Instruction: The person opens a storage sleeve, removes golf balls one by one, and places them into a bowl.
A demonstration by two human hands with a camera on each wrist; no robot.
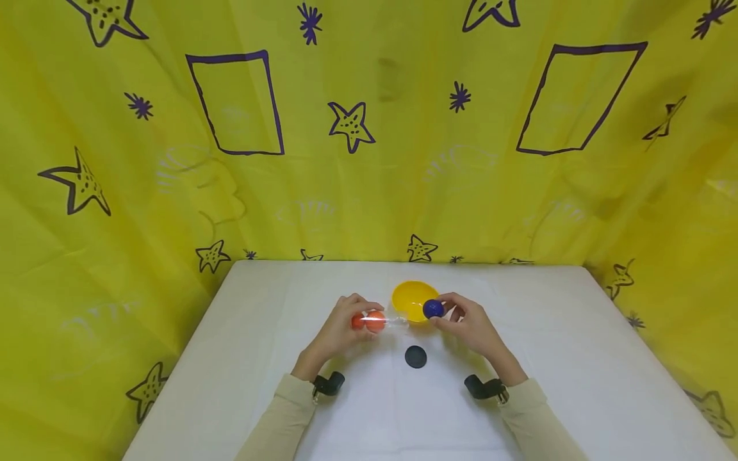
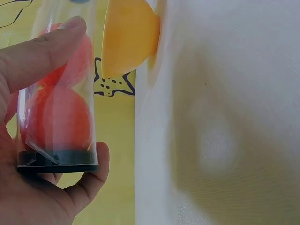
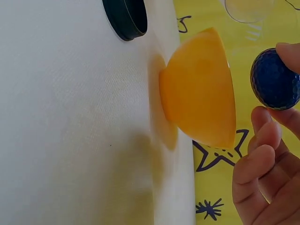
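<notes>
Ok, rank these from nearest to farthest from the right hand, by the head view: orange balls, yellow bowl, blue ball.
1. Blue ball: pinched in the right hand.
2. Yellow bowl: just beyond the ball, slightly left.
3. Orange balls: farther left, inside the clear tube the left hand holds.

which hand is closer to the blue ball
Right. The right hand pinches the blue ball between thumb and fingers; the left hand is apart from it, off to its left, gripping the clear tube.
</notes>
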